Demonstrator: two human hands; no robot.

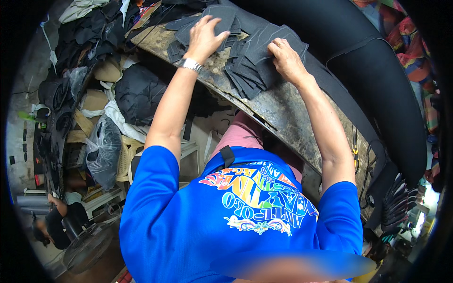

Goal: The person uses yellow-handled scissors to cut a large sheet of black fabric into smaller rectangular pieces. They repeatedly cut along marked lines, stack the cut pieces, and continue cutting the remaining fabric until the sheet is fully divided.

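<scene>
Dark grey cut fabric pieces [257, 56] lie in an overlapping, fanned stack on the worn work table [278, 106]. My right hand [286, 59] is over this stack, its fingers curled together at the upper edge of the pieces; whatever is between the fingertips is hidden. To the left, more grey fabric pieces [222, 20] lie in a looser pile. My left hand [206, 37] hovers over that pile with fingers and thumb apart, holding nothing. A metal-band wristwatch [190, 65] is on my left wrist.
A large black material roll [349, 37] runs along the table's far side. Yellow-handled scissors [355, 153] lie at its right end. Left of the table are a filled clear plastic bag [102, 151], black bundles [139, 89] and a fan [92, 247]. Another person [61, 219] is at lower left.
</scene>
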